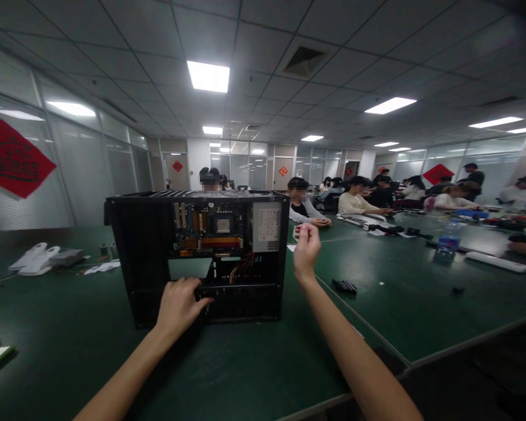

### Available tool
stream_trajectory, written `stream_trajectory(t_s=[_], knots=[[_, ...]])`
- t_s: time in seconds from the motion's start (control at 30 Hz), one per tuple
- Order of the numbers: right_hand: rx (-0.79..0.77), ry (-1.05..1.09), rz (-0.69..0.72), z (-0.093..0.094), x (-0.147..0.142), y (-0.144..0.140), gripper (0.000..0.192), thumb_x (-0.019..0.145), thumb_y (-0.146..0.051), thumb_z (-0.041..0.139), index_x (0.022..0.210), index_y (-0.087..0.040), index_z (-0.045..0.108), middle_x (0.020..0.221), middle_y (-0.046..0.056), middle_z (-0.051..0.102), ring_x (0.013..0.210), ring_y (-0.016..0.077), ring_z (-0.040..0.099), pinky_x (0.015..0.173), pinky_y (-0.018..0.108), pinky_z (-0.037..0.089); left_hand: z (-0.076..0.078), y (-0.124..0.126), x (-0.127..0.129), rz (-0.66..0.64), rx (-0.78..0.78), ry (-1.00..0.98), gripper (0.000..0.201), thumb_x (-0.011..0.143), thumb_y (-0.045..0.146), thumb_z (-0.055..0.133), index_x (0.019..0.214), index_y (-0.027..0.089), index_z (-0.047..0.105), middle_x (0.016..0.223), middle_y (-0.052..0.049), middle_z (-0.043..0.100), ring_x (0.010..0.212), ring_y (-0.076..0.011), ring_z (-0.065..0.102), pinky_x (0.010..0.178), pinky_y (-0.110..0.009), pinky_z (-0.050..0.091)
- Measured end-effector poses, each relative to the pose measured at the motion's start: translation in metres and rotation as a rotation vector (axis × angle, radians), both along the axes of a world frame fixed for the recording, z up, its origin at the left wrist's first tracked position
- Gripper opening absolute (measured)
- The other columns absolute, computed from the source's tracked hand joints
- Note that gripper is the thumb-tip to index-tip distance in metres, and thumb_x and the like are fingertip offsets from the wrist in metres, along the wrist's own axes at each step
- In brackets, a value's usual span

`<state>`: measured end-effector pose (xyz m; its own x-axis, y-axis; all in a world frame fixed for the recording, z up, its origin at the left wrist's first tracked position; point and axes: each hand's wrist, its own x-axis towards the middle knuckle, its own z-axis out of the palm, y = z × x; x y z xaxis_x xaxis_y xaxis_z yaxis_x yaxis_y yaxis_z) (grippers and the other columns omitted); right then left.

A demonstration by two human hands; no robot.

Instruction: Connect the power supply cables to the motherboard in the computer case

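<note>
A black open computer case [144,257] stands on the green table [245,368] in front of me, its side off. Inside I see the motherboard [210,228] and a grey power supply [266,225] at the upper right. My left hand [179,304] grips the case's lower front rail. My right hand [307,248] is raised just right of the case, fingers pinched together; whether something small sits between them I cannot tell.
A small black part [344,286] lies on the table right of the case. White bags and small items [39,259] lie at the left, a water bottle [449,237] at the right. Several people sit at tables behind.
</note>
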<state>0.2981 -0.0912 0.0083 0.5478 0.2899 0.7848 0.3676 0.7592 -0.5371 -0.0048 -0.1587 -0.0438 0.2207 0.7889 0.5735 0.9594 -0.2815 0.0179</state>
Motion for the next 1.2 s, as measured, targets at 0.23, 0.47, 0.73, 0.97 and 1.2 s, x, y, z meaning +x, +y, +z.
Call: stream_trajectory(t_s=[0.23,0.47,0.73,0.97,1.2], knots=[[-0.137,-1.215,0.303,0.016,-0.09,-0.041,0.024,0.096,-0.034,0.048,0.098,-0.018,0.065,0.092,0.01,0.068,0.084,0.02,0.063,0.076,0.031,0.046,-0.003,-0.015,0.021,0.073,0.074,0.065,0.033,0.082,0.05,0.064,0.088,0.018,0.064,0.086,-0.007,0.068,0.086,-0.0295,0.06,0.072,-0.039,0.035],[-0.916,-1.522,0.365,-0.016,-0.102,0.029,0.025,0.089,-0.027,0.057,0.107,-0.016,0.072,0.106,0.014,0.072,0.098,0.0278,0.067,0.077,0.031,0.048,-0.004,-0.022,0.019,0.047,0.088,0.136,0.036,0.08,0.051,0.067,0.093,0.017,0.064,0.09,-0.009,0.068,0.086,-0.0293,0.06,0.072,-0.038,0.036],[-0.974,-1.488,0.598,-0.038,-0.093,0.049,0.036,0.084,-0.037,0.063,0.116,-0.021,0.069,0.116,0.007,0.07,0.102,0.0227,0.066,0.079,0.024,0.049,0.004,-0.024,0.017,0.04,0.034,0.177,0.034,0.079,0.049,0.069,0.092,0.017,0.063,0.088,-0.008,0.067,0.083,-0.0287,0.061,0.07,-0.037,0.039],[-1.007,-1.388,0.747,-0.04,-0.092,0.053,0.023,0.068,-0.011,0.067,0.089,-0.018,0.075,0.088,0.003,0.074,0.082,0.0192,0.067,0.068,0.022,0.047,0.0,-0.027,0.02,0.07,0.071,0.257,0.04,0.074,0.047,0.074,0.095,0.016,0.06,0.09,-0.009,0.065,0.086,-0.0297,0.059,0.071,-0.038,0.038],[-0.807,-0.938,0.623,-0.031,-0.1,0.044,0.034,0.086,-0.01,0.037,0.1,-0.014,0.068,0.098,0.006,0.07,0.088,0.0162,0.062,0.075,0.024,0.043,0.0,-0.028,0.022,0.083,0.056,0.231,0.037,0.075,0.046,0.073,0.094,0.018,0.059,0.091,-0.009,0.066,0.086,-0.0295,0.059,0.071,-0.038,0.037]])
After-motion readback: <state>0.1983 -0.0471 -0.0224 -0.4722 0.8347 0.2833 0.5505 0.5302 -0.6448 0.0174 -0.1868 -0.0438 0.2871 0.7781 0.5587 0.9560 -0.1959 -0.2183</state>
